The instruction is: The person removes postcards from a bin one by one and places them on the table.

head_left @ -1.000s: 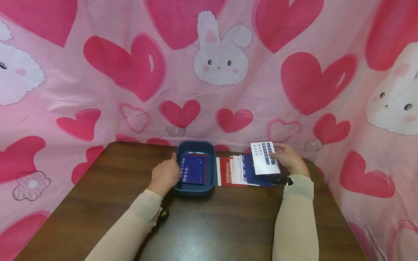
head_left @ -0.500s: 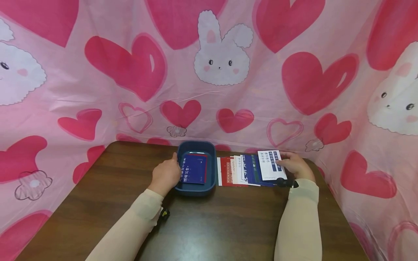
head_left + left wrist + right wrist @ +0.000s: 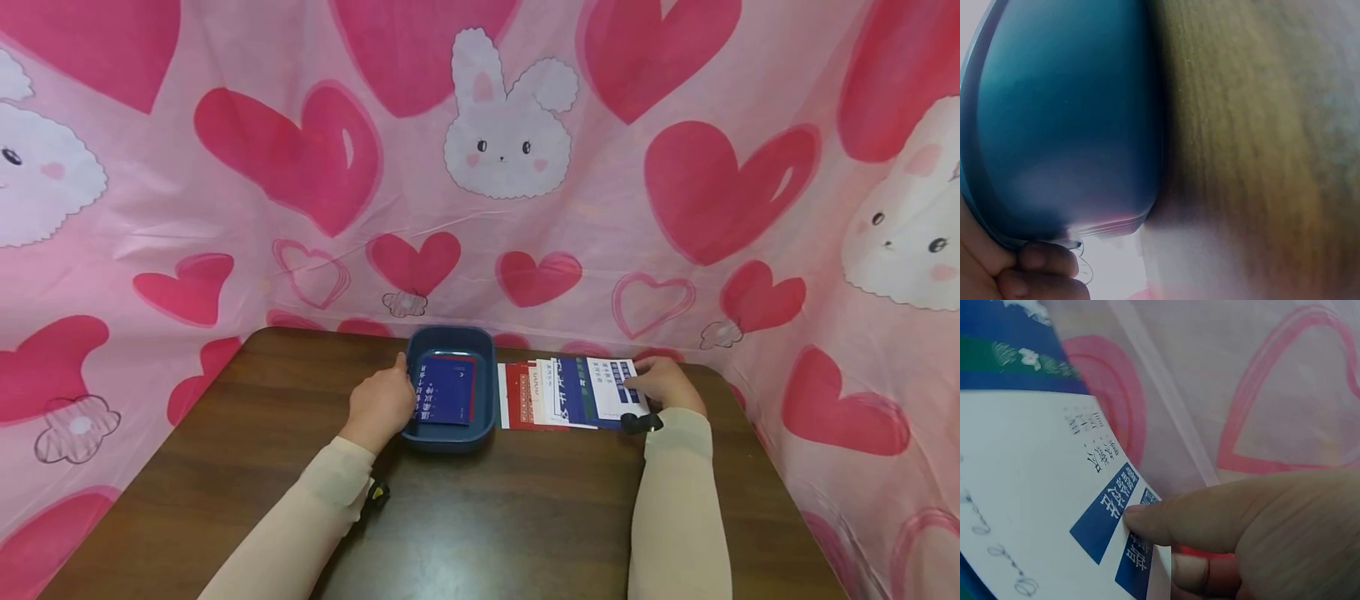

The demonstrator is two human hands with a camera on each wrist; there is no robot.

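My left hand grips the left side of a dark blue plastic basin. In the left wrist view the fingers curl beneath the basin's rim. Inside the basin lies a blue card with white writing and a red edge behind it. My right hand pinches the right edge of a white card printed with blue blocks of text. In the right wrist view the thumb presses on its face, with fingers behind. The white card overlaps a blue and green card.
Right of the basin, several overlapping cards fan out in a row on the brown wooden table, among them a red card, a white card and a blue card. A pink curtain with hearts and rabbits hangs close behind the table.
My right hand has moved the white card right and down, then slightly back left, onto the right end of the row of cards. The left hand and the basin have stayed in place.
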